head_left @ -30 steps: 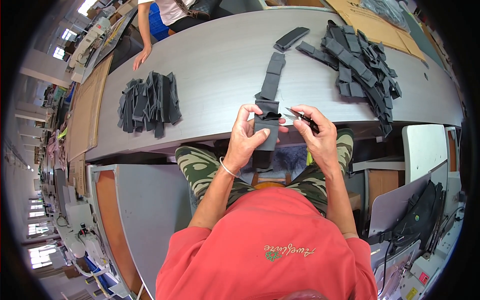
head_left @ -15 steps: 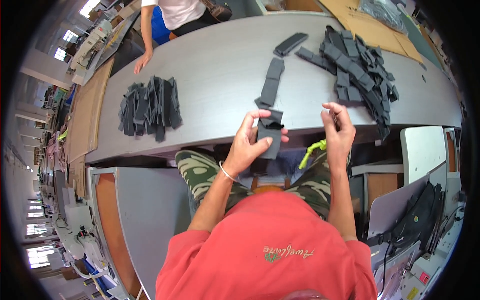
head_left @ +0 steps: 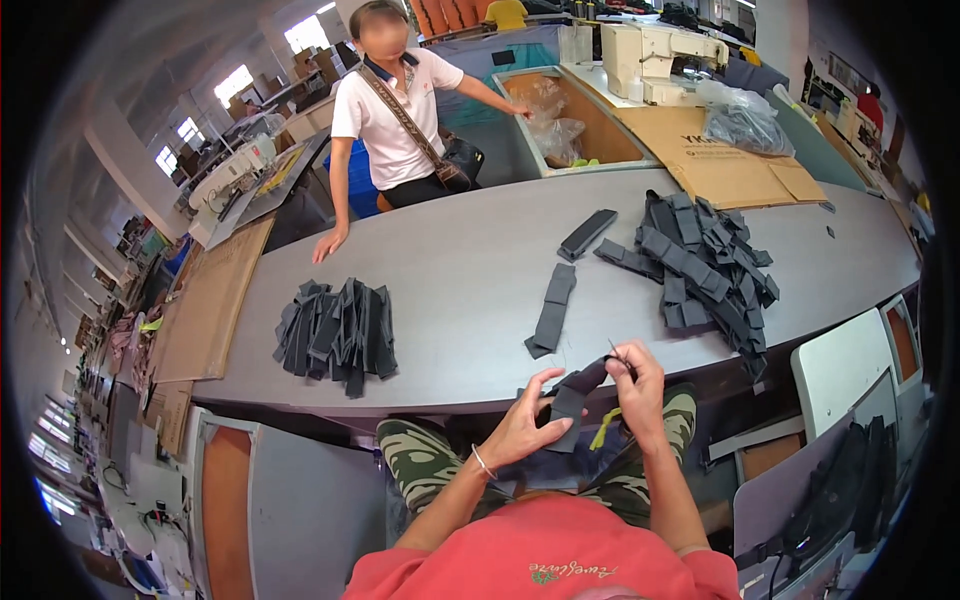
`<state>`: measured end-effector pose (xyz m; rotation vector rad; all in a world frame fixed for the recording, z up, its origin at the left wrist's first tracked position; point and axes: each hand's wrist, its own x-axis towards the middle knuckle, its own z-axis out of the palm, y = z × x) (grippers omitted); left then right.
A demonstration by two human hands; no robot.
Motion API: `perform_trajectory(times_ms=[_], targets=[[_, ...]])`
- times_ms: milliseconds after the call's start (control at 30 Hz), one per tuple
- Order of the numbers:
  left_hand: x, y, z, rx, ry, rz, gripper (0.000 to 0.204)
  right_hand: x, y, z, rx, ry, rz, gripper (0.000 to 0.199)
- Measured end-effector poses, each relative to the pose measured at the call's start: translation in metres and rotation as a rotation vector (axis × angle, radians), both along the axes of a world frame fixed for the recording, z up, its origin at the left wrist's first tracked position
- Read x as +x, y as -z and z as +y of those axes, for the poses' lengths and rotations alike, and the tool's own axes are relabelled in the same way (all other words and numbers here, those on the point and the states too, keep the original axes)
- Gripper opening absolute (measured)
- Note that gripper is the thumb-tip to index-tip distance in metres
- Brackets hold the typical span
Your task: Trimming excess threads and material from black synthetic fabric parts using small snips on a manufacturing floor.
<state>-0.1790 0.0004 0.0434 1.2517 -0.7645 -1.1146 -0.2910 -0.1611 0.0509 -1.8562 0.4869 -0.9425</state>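
Low over the table's near edge, my left hand grips a folded dark grey fabric strip between thumb and fingers. My right hand is closed in a pinch at the strip's upper right end. A thin, dark, pointed thing shows at those fingertips; its kind is too small to tell. Below the right hand hangs a yellow-green cord. Beyond my hands lie a single flat strip and a second one.
On the grey table, a bunch of strips lies left and a larger heap right. A person stands across, one hand on the tabletop. Flattened cardboard covers the far right, under a plastic bag.
My right hand has come left to the strip and closed at its end. The strip is now stretched between both hands. The view has tilted up, showing more of the person opposite.
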Motion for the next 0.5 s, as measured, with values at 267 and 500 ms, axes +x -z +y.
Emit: perform_trajectory(times_ms=[267,500], targets=[[0.020,-0.024,-0.017,0.012,0.103,-0.298,0.058,0.030,-0.004,-0.033,0.146,0.021,-0.016,0.011],[0.006,-0.020,-0.021,-0.130,0.088,0.120,0.058,0.031,0.001,-0.034,0.278,-0.031,-0.019,0.013]])
